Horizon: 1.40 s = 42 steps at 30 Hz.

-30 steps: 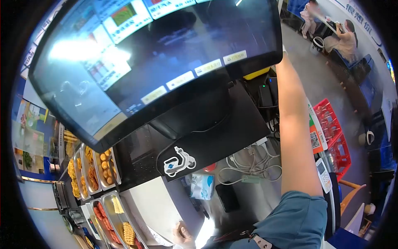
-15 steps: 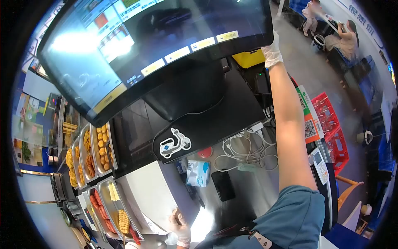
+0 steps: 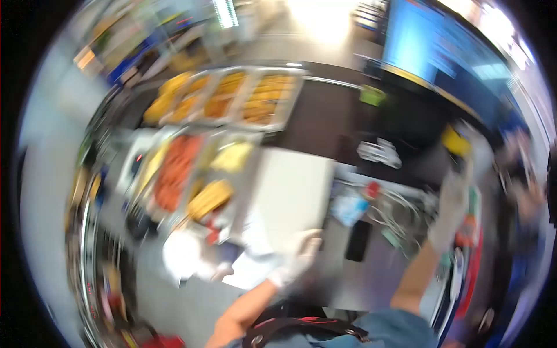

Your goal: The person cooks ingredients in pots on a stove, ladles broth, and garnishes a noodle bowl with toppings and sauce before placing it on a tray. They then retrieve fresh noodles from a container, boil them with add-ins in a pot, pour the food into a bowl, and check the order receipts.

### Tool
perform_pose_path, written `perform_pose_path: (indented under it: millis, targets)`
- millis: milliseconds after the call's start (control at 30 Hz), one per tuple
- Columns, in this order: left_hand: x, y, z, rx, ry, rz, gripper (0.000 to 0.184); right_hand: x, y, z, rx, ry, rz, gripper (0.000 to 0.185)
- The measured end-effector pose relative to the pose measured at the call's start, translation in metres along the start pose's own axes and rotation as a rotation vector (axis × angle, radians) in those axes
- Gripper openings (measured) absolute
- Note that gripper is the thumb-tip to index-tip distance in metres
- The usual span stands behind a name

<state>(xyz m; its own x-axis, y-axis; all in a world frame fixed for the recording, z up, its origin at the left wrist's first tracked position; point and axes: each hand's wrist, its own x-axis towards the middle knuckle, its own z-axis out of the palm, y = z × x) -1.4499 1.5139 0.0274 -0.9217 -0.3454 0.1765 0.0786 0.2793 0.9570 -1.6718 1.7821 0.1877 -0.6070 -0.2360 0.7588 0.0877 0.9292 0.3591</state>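
Observation:
My left hand (image 3: pixel 298 258), in a pale glove, is at the near right edge of a white board (image 3: pixel 293 194). Its fingers are blurred, and whether they touch the board is unclear. Out to the right, my gloved right hand (image 3: pixel 454 191) is smeared by motion beside the black counter, below a yellow object (image 3: pixel 456 141). I cannot make out anything held in it. Between the hands lie a black phone (image 3: pixel 359 240), a blue-and-white packet (image 3: pixel 348 209) and tangled white cables (image 3: pixel 400 211).
Metal trays (image 3: pixel 284 110) of browned food stand at the back left. Nearer are red sausages (image 3: pixel 178 171) and yellow food on a skewer (image 3: pixel 210 199). A large screen (image 3: pixel 444 58) rises at the back right. A white rounded object (image 3: pixel 183 255) sits left of the board.
The view has swung left, so the screen now sits at the upper right and the food trays show more fully. My right hand has come away from the screen's edge.

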Motion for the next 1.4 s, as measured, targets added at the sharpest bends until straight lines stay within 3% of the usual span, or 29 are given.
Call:
perform_pose_path:
  millis: [67,100,133,200,267,333,367,433,467,533,567,633,733,767,867,900,1067,1200,1300,1333,1400]
  targets:
    - [-0.019,0.068,-0.043,0.025,-0.004,0.242,0.022,-0.025,-0.065,-0.074,0.942,-0.086,0.036,0.032]
    - [-0.043,0.073,-0.071,0.075,-0.165,0.260,0.025,-0.032,-0.105,-0.108,1.044,-0.066,-0.053,0.032]
    - [-0.065,0.081,-0.101,0.047,-0.251,0.382,0.026,-0.045,-0.138,-0.149,1.519,-0.260,0.180,0.030]
    - [-0.111,0.087,-0.179,0.046,-0.228,0.430,0.025,-0.078,-0.197,-0.238,2.282,-0.826,0.763,0.029]
    - [-0.165,0.081,-0.273,-0.026,-0.065,0.288,0.022,-0.118,-0.268,-0.317,3.002,-1.290,0.628,0.029]
    - [-0.216,0.067,-0.366,0.028,0.252,0.144,0.020,-0.140,-0.333,-0.402,2.540,-1.792,0.194,0.028]
    - [-0.242,0.040,-0.401,-0.067,0.440,0.036,0.021,-0.148,-0.368,-0.458,2.503,-1.825,0.035,0.031]
    - [-0.290,0.020,-0.478,-0.284,0.557,-0.391,0.027,-0.165,-0.432,-0.544,2.412,-1.975,-0.185,0.038]
    - [-0.316,0.006,-0.516,-0.420,0.572,-0.412,0.034,-0.184,-0.473,-0.572,2.387,-2.084,-0.247,0.042]
    - [-0.360,-0.018,-0.575,-0.551,0.600,-0.392,0.047,-0.213,-0.541,-0.629,2.203,-1.908,-0.512,0.051]
    - [-0.376,-0.020,-0.600,-0.563,0.611,-0.400,0.047,-0.226,-0.570,-0.650,2.184,-1.925,-0.519,0.051]
    - [-0.394,-0.028,-0.644,-0.819,0.674,-0.275,0.056,-0.249,-0.622,-0.683,2.058,-1.924,-0.779,0.055]
    - [-0.402,-0.053,-0.706,-0.986,0.776,-0.204,0.063,-0.278,-0.691,-0.721,1.857,-1.964,-0.885,0.058]
    - [-0.401,-0.056,-0.727,-0.825,0.801,-0.228,0.058,-0.288,-0.713,-0.733,1.909,-1.992,-0.853,0.057]
    - [-0.388,-0.075,-0.790,-0.894,0.974,-0.272,0.051,-0.304,-0.787,-0.753,1.837,-2.002,-1.006,0.057]
    - [-0.381,-0.084,-0.813,-0.896,1.098,-0.291,0.038,-0.306,-0.809,-0.761,1.852,-2.090,-0.941,0.057]
    - [-0.362,-0.141,-0.946,-0.904,1.284,-0.367,0.030,-0.302,-0.930,-0.807,1.825,-2.171,-0.941,0.054]
    - [-0.342,-0.170,-1.052,-0.917,1.296,-0.373,0.027,-0.277,-1.029,-0.846,1.921,-1.925,-1.076,0.042]
    - [-0.321,-0.200,-1.129,-0.881,1.310,-0.360,0.026,-0.261,-1.145,-0.850,1.812,-1.592,-1.015,0.022]
    - [-0.312,-0.211,-1.156,-0.874,1.314,-0.346,0.025,-0.256,-1.185,-0.853,1.840,-1.578,-0.939,0.022]
    - [-0.286,-0.228,-1.213,-0.929,1.308,-0.361,0.023,-0.247,-1.262,-0.860,1.937,-1.337,-0.838,0.021]
